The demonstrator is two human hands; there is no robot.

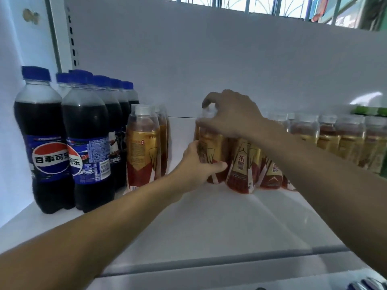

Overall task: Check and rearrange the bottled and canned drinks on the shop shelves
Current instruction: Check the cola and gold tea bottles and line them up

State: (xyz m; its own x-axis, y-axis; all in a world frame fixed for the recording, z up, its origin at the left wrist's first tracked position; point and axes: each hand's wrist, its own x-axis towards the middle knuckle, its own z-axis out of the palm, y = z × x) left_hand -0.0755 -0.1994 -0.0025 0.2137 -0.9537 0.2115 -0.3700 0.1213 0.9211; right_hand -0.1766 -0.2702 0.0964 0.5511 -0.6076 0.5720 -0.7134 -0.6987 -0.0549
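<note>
A gold-and-red energy drink bottle (211, 147) with a clear cap stands mid-shelf at the left end of a row of like bottles (243, 164). My left hand (199, 164) grips its lower body, thumb across the red base. My right hand (232, 114) curls over its cap from above. A short line of the same gold bottles (144, 147) stands to the left, with a gap of bare shelf between. Cola bottles with blue caps (85, 141) fill the far left.
More gold bottles (345, 141) run along the right side, with green caps (368, 110) behind them. The white shelf board (209, 222) stretches toward me to its front lip. A white back panel rises behind, and a slotted upright stands at left.
</note>
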